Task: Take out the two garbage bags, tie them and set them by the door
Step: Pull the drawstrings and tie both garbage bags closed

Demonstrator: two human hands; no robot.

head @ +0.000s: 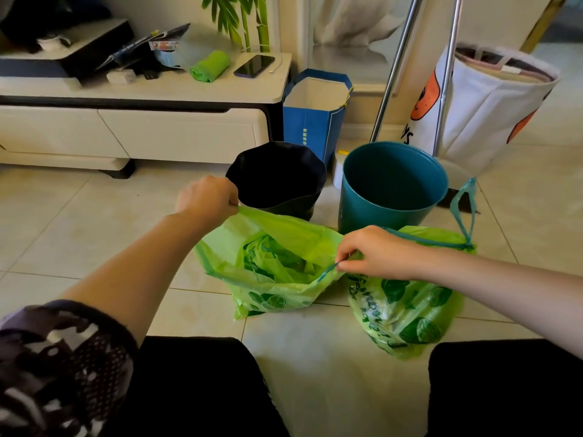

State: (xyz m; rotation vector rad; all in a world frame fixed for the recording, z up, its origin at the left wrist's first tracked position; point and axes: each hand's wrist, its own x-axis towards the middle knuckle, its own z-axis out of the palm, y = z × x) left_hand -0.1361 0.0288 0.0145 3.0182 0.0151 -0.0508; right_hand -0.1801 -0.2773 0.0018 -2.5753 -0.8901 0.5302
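Green plastic fills the middle of the view: two lime-printed garbage bags sit on the tiled floor [94, 216] just in front of the two bins. The open garbage bag [271, 279] lies left of centre with its mouth spread wide, more crumpled green plastic showing inside. The left hand [206, 198] reaches forward on a nearly straight forearm, knuckles up, its grip closed in a fist around the far rim of that bag and lifting the edge taut just before the black bin [277, 178]. The right hand [375, 252] comes in from the right with the wrist bent inward, thumb and fingertips pinching the teal drawstring [328, 271] at the near right edge of the same mouth, the other fingers loosely curled. Behind and below that hand rests the second garbage bag [407, 313], already gathered at the top, its own teal drawstring loop [463, 209] standing up beside the teal bin [391, 187]. Both bins stand upright and unlined, side by side, near each other but not touching. A patterned sleeve [60, 357] covers the left upper arm, and dark trousers [195, 389] frame the lower edge. Farther back, a blue paper bag [312, 121] stands against a low white TV cabinet [142, 130], whose top carries a green roll of bags [209, 66] and a phone [254, 65]. A white laundry bag [485, 105] stands at right behind two metal poles [391, 74].
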